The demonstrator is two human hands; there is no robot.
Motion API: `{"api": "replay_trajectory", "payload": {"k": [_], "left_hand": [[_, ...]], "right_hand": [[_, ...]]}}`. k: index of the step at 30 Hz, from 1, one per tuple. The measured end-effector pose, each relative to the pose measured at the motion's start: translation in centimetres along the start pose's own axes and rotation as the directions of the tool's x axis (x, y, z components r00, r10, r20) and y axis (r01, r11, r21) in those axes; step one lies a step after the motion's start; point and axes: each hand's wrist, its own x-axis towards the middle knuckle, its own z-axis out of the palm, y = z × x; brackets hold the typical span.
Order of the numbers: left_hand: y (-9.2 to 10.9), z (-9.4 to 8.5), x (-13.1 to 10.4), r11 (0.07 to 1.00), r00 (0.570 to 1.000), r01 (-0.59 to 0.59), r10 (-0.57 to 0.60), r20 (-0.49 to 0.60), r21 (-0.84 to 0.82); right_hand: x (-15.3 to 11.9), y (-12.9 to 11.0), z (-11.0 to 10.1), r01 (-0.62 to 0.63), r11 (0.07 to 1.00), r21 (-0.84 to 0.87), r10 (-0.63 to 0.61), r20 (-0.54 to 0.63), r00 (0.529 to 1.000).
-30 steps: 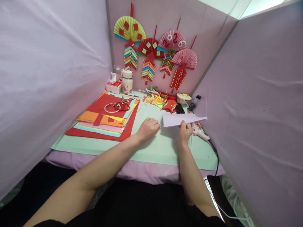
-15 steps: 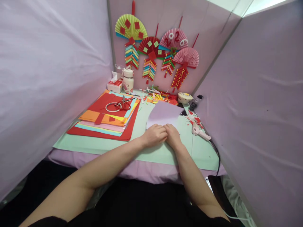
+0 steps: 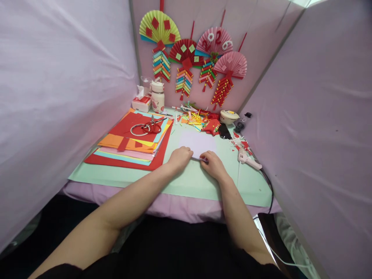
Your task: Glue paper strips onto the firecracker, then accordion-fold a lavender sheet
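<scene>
A pale purple sheet of paper [image 3: 197, 142] lies on the light green table cover [image 3: 186, 182], its near edge between my hands. My left hand [image 3: 181, 157] pinches the near left corner with curled fingers. At the near right part of that edge, my right hand [image 3: 213, 164] grips the paper, thumb and fingers closed on it. A narrow darker strip shows along the near edge, between the two hands. The hands are apart, a short gap between them.
Stacked coloured papers [image 3: 128, 145] with red scissors [image 3: 152, 126] on top lie left. A glue gun [image 3: 249, 159] is right. Behind are paper scraps [image 3: 196, 117], a black object [image 3: 224, 131], a bowl [image 3: 229, 116], a bottle [image 3: 157, 97] and a tissue box [image 3: 142, 104]. Paper fans [image 3: 159, 29] hang on the wall.
My hands have moved apart from where they met at the near edge. The paper has come down from a raised, tilted position and lies flatter, uncovering the black object and scraps behind it.
</scene>
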Motion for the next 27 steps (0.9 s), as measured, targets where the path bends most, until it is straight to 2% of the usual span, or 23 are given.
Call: {"api": "replay_trajectory", "payload": {"k": [2,8,15,22,27], "left_hand": [[-0.1,0.2,0.0,1.0,1.0,0.015,-0.015,-0.02,-0.014],[0.6,0.4,0.3,0.996,0.996,-0.084,0.084,-0.001,-0.017],[0.4,0.7,0.4,0.998,0.999,-0.051,0.051,-0.01,-0.023],[-1.4,0.0,0.6,0.98,0.993,0.103,-0.092,0.068,-0.169],[-3.0,-0.4,0.6,0.957,0.976,0.207,-0.188,0.108,-0.202]], "right_hand": [[-0.2,0.4,-0.2,-0.015,1.0,0.001,0.015,-0.002,1.0],[-0.2,0.3,0.0,0.005,1.0,-0.017,-0.005,0.02,1.0],[0.0,0.8,0.3,-0.006,1.0,-0.006,0.006,0.034,0.999],[0.0,1.5,-0.1,-0.169,0.986,-0.01,0.169,0.056,0.984],[-0.3,2.1,-0.6,-0.339,0.941,-0.003,0.338,0.076,0.938]]}}
